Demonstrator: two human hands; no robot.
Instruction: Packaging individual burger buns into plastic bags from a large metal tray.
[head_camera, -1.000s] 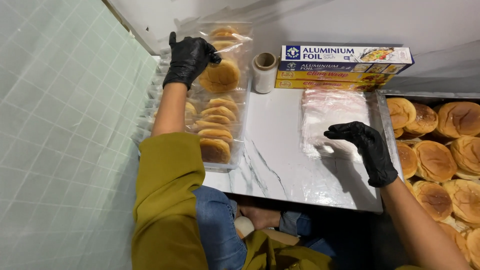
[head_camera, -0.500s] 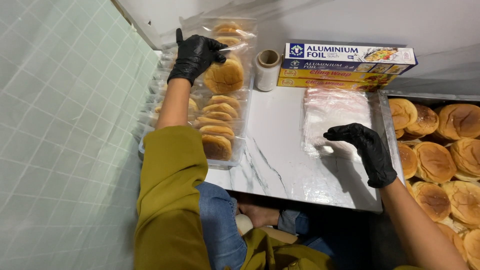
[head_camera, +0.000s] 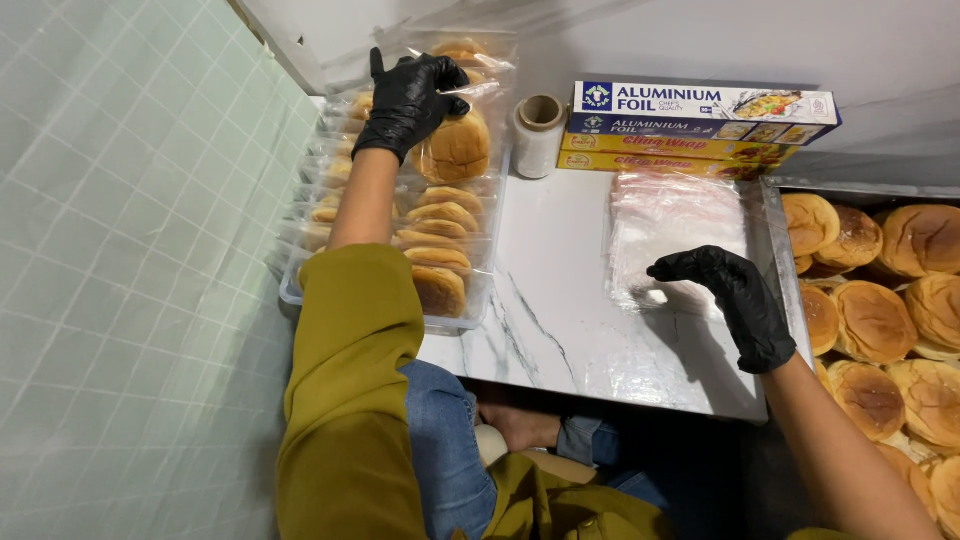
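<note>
Left hand (head_camera: 410, 100), black-gloved, olive sleeve: fingers curled over a clear bag holding one bun (head_camera: 456, 148), gripping it at the bag's top; this bagged bun sits at the far end of a clear plastic tray (head_camera: 455, 322) on the left side of the marble-patterned counter (head_camera: 550, 320). Tray contents: a row of bagged buns (head_camera: 440, 255) standing on edge, one behind another, running from the near rim toward the held bun; a second row lies under the forearm, mostly hidden. Further bagged buns (head_camera: 462, 50) rest against the wall beyond the hand. Right hand (head_camera: 725, 290), black-gloved: fingers bent and fairly close together, tips pressed on the near edge of a flat stack of clear plastic bags (head_camera: 675, 225) lying on the counter's right half; whether it pinches a single bag cannot be told. Just right of the stack, a metal tray (head_camera: 775, 235) with unwrapped browned buns (head_camera: 880, 320) packed side by side, touching. At the counter's back: a roll of clear film (head_camera: 538, 135) standing upright, just beside the bun tray; next to it, stacked long boxes of foil and wrap (head_camera: 700, 125), blue on top, yellow beneath. Pale green tiled wall (head_camera: 120, 250) to the left.
</note>
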